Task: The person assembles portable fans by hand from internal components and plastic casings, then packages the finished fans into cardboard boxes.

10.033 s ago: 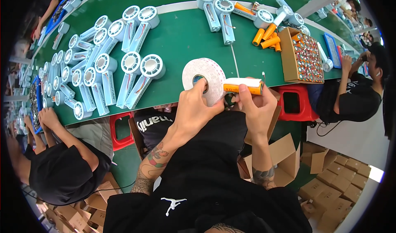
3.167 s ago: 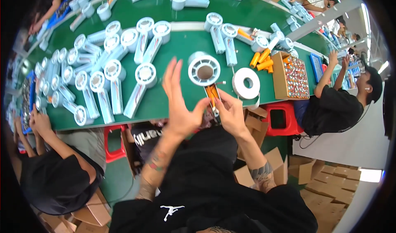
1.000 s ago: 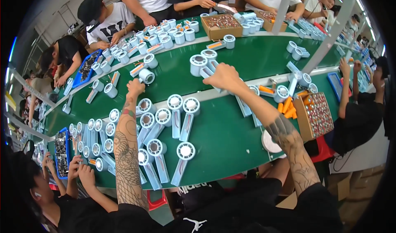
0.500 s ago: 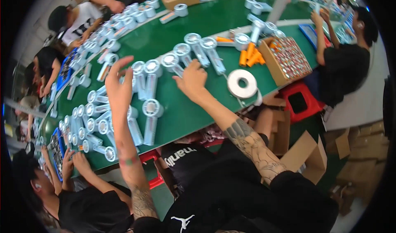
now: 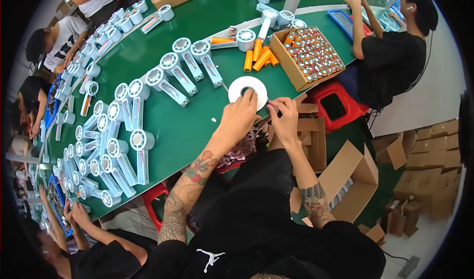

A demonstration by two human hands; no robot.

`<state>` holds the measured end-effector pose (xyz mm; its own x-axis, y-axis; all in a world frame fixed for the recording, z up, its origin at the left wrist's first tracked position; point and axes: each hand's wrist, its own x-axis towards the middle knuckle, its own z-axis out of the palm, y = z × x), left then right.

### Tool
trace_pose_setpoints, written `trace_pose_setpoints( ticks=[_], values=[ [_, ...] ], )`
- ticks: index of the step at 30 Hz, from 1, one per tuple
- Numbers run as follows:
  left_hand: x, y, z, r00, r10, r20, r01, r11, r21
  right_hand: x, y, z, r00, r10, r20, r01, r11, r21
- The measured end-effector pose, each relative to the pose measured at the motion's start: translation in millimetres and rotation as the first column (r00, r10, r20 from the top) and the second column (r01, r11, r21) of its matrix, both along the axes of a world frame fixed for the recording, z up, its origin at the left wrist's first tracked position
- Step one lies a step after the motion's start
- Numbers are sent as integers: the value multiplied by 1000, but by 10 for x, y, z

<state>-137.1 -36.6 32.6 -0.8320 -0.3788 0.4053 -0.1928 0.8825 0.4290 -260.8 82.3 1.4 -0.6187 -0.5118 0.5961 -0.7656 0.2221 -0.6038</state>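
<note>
A roll of white tape (image 5: 260, 87) lies near the front edge of the green table. My left hand (image 5: 241, 115) grips it, fingers at its central hole. Just right of the roll, my right hand (image 5: 285, 120) is closed, thumb and fingertips pinched at the tape's loose end; the end itself is mostly hidden. Left of the roll stands a slanting row of light-blue handheld fan bodies (image 5: 169, 63) with round heads and open handles showing thin wires. Beyond the roll lie several orange cylindrical batteries (image 5: 262, 58), beside another fan body (image 5: 245, 40).
A cardboard box (image 5: 296, 74) packed with batteries stands at the table's right edge. Many more fan bodies (image 5: 116, 148) crowd the left side. A red stool (image 5: 345, 123) and an open carton (image 5: 348, 170) are at the right. Co-workers sit around the table.
Both my hands have moved from among the fan bodies to the tape roll; the left came across to the right and gripped it, the right closed beside it. The whole view has shifted.
</note>
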Motion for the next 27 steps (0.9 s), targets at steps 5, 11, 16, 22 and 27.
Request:
trace_pose_setpoints(
  ticks=[5,11,16,22,27],
  values=[
    [-22,-110,-94,977,76,198,-51,990,-133,27,244,167,979,179,103,-182,983,28],
    [201,-55,-86,993,64,95,-64,998,-5,223,416,527,966,253,48,-254,967,13],
    [527,67,-134,950,259,-176,-174,904,391,298,548,620,840,534,94,-542,830,128],
    [779,311,129,826,538,-170,-249,618,745,-257,-129,553,913,320,251,-340,939,40],
    [926,390,64,810,501,-305,-187,714,674,-558,-1243,472,943,-310,119,196,811,552]
  ],
)
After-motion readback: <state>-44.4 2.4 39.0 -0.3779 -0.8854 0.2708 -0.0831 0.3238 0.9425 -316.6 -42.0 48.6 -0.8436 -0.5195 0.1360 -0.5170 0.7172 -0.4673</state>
